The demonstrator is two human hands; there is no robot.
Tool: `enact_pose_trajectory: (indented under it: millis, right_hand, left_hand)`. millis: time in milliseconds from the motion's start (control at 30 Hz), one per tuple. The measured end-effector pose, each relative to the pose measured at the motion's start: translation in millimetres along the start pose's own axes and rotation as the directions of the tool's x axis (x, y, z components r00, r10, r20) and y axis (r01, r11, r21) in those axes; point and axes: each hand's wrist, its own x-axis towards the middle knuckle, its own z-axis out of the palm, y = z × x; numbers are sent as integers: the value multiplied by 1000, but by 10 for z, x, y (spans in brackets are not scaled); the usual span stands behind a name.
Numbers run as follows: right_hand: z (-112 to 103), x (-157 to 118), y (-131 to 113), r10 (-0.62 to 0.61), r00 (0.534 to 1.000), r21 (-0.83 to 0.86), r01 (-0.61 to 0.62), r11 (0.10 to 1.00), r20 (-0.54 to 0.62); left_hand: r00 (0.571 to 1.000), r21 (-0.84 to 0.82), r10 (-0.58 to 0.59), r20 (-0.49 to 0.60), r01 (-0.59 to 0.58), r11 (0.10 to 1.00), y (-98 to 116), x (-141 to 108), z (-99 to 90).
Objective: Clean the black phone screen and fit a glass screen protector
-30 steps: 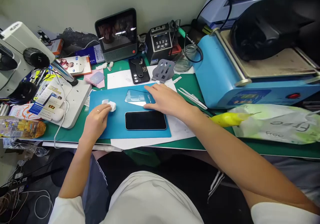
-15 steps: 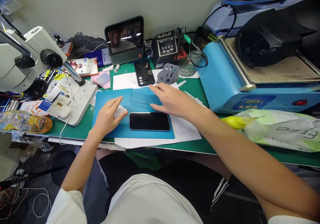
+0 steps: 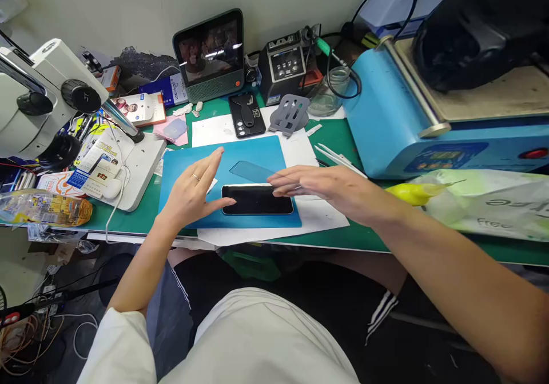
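Along the long green-topped workbench (image 3: 337, 134), the bulky blue metal machine (image 3: 386, 121) with a tan top plate takes up the right end, and a white microscope (image 3: 64, 78) with black knobs stands at the left. Between them, nearer to me, lies a flat rectangular blue mat (image 3: 261, 148), partly over white paper (image 3: 319, 215). A crinkled white-and-green plastic pack (image 3: 500, 204) sits right of the paper, and a black-framed screen on a grey fabric base (image 3: 210, 55) leans back beyond the mat, beside a boxy black soldering station (image 3: 281, 72).

I have my left hand (image 3: 189, 194) above the mat's left part, fingers straight and pressed together, thumb spread away from them with its tip over the left end of the phone. My right hand (image 3: 315, 185) reaches in from the other side, fingers close together around one end of the clear sheet; I cannot see the thumb.

That black-screened phone with a pale rim (image 3: 249, 200) lies flat on the mat. The thin, clear, bluish rectangular sheet (image 3: 250, 171) tilts behind it, jutting leftward from my right fingers; whether its far end touches the mat, I cannot tell. Just beside my left fingers shows a small white scrap (image 3: 212, 185).
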Motion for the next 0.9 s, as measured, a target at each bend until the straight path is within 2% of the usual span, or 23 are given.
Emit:
enact_pose_trajectory:
  millis: [100, 200, 267, 333, 400, 467, 567, 667, 900]
  right_hand:
    - [-24, -42, -31, 99, 987, 216, -125, 968, 125]
    - [-19, -94, -53, 114, 980, 308, -160, 938, 164]
    - [-10, -128, -37, 90, 992, 181, -105, 978, 89]
    - [2, -143, 18, 3, 998, -110, -9, 994, -59]
    - [19, -126, 115, -168, 977, -406, 100, 908, -134]
    - [43, -82, 240, -317, 946, -554, 231, 800, -63]
    - [94, -14, 409, -386, 921, -589, 345, 730, 62]
    - [151, 15, 490, -391, 918, -598, 352, 720, 70]
    - [233, 22, 511, -385, 919, -608, 354, 710, 86]
  left_hand:
    - [995, 16, 103, 13, -103, 995, 69, 99, -22]
    - [995, -39, 103, 15, -102, 994, 116, 114, -11]
    - [1000, -124, 11, 27, -8, 992, 107, 71, 7]
    - [991, -227, -110, 78, 125, 966, 64, -4, 29]
    - [967, -292, -186, 174, 231, 928, 7, -86, 51]
    - [938, -304, -204, 280, 288, 908, -37, -152, 71]
    - [905, -309, -193, 379, 321, 895, -51, -201, 102]
    - [907, -341, -182, 379, 320, 884, -30, -209, 142]
    - [910, -348, -174, 377, 313, 884, -10, -205, 215]
